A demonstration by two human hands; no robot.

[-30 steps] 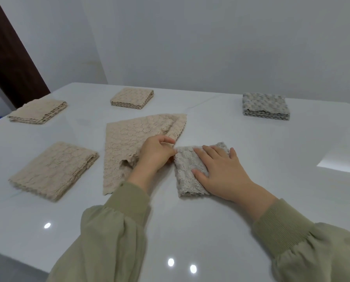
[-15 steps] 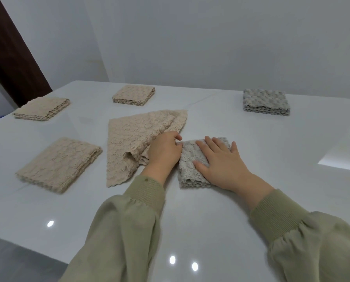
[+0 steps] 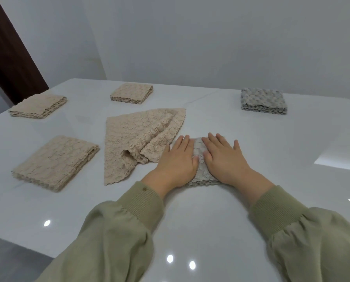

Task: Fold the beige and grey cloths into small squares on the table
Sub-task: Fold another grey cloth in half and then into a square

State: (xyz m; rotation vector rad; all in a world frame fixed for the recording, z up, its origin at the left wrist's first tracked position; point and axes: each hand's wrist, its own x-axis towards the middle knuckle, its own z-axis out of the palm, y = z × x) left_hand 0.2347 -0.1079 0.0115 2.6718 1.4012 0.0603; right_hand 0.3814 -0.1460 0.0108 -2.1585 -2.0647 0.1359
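A small folded grey cloth (image 3: 200, 151) lies in the middle of the white table (image 3: 292, 159), mostly covered by my hands. My left hand (image 3: 178, 161) lies flat on its left half with straight fingers. My right hand (image 3: 225, 157) presses flat on its right half. Just left of them a loosely folded beige cloth (image 3: 133, 143) lies in a rough triangle, its near edge rumpled and touching my left hand's side.
Folded beige cloths sit at the near left (image 3: 56, 161), far left (image 3: 38, 105) and far middle (image 3: 131, 93). A folded grey square (image 3: 263, 100) rests at the far right. A dark door (image 3: 5, 53) stands beyond the table's left corner.
My left hand left the grey cloth's left edge, where its fingers were curled, and now lies flat on top beside my right hand. The view moved closer.
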